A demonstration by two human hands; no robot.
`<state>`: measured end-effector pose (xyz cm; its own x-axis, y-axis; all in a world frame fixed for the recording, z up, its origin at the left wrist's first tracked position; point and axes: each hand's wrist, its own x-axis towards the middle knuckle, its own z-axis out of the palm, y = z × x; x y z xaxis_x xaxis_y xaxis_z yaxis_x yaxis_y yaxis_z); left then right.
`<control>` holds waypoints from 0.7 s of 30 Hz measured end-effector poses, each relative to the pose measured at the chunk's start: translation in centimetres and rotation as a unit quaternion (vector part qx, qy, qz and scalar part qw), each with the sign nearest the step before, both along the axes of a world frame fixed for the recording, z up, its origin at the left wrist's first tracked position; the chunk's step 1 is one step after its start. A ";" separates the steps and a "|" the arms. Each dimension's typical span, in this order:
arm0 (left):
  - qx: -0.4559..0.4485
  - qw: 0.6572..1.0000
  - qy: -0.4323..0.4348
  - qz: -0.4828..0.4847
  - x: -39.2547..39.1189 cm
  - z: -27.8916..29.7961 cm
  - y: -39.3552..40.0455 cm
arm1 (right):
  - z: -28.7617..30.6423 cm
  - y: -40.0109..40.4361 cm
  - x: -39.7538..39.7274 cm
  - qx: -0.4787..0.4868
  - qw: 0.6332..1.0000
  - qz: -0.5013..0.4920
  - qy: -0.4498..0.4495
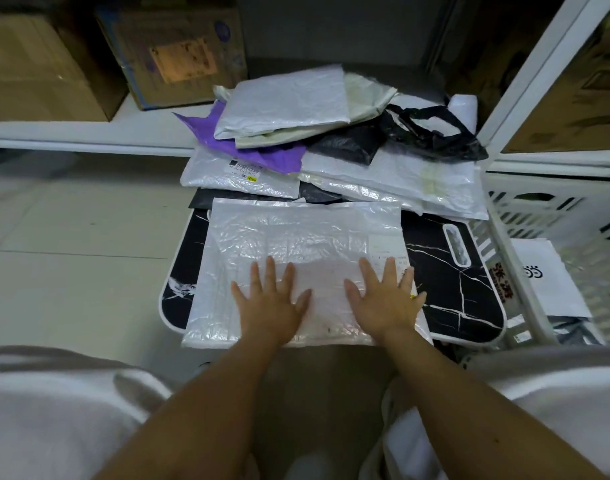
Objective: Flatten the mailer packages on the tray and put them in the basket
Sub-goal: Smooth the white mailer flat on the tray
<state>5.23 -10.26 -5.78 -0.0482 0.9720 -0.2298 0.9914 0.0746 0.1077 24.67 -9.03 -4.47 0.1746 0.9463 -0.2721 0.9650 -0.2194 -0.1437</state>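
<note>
Clearly the flattening step was in hand. Both hands lay palm-down on a large white mailer (296, 251) spread across the near part of the black marble-pattern tray (452, 271). Left hand (269, 303) pressed the mailer's near-left area, right hand (383, 299) the near-right, close to a faint label at its right edge. Fingers of both were straight and spread, grasping nothing, just pressing. The mailer looked mostly flat, with wrinkles across its upper half; its near edge overhung the tray's front rim.

Behind it a pile of unflattened mailers (283, 102) sat on the tray's far side: white ones, a purple one (262, 154), a black bag (435, 133), overlapping loosely.

The white slatted basket (504, 244) stood just right of the tray, already holding a white mailer with black print (546, 275).

Judgement: task was early on, most of the pile still waiting. Next move probably called for smoothing out toward the far edge, then gripping the mailer by an edge and carrying it right into the basket without letting it crumple again.
</note>
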 end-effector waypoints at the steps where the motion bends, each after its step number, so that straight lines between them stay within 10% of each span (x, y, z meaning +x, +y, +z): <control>1: -0.004 1.000 -0.005 0.009 -0.6 0.1 0.0 | 0.1 0.0 0.4 -0.008 1.000 -0.004 0.000; 21: -0.057 0.923 -0.116 0.363 -8.4 5.8 2.1 | 4.5 0.6 2.0 0.017 0.930 -0.314 0.191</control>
<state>-3.14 -8.14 0.01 -0.6140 0.6713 -0.4152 0.6264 0.7344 0.2611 26.70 -8.43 0.07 0.5920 0.6995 -0.4003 0.5249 -0.7115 -0.4671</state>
